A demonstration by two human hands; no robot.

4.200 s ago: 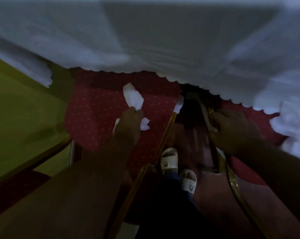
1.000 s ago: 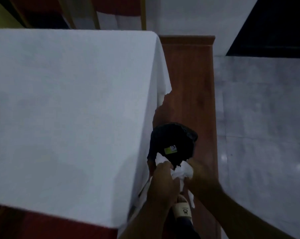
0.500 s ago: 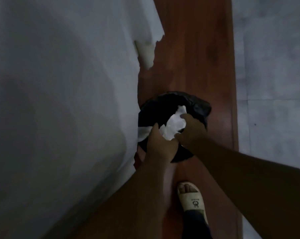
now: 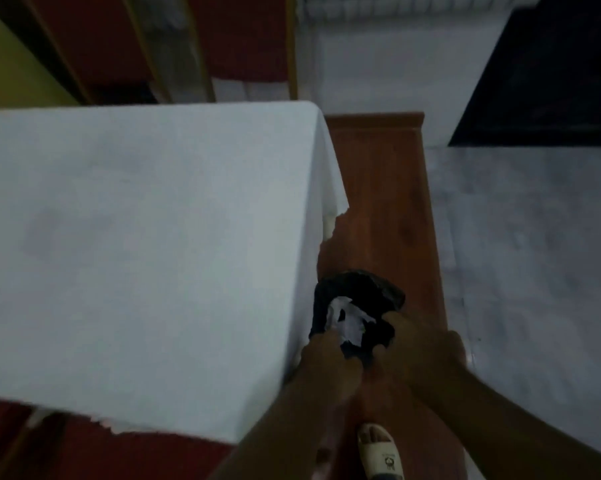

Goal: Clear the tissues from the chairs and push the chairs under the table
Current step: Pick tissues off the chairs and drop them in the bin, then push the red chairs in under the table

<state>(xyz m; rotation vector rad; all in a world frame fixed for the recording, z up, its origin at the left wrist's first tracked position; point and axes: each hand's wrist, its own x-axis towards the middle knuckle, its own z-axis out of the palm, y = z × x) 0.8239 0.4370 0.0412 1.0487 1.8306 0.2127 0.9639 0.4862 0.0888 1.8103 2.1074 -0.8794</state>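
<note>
White crumpled tissues lie in the mouth of a black bin bag on the floor at the table's right end. My left hand and my right hand are both at the bag's near rim, fingers closed on the black plastic; the left fingertips touch the tissues. The table is covered by a white cloth. A red chair seat shows under the cloth's near edge. Red chairs with gold frames stand beyond the table.
The bag rests on a strip of brown wooden floor. Grey tiled floor lies to the right. My foot in a pale sandal stands just behind the bag. A dark block is at the upper right.
I carried the tissues from the red chair to the black bag. In the last half second they went down into it, my hands drew back to the rim, and my view rose.
</note>
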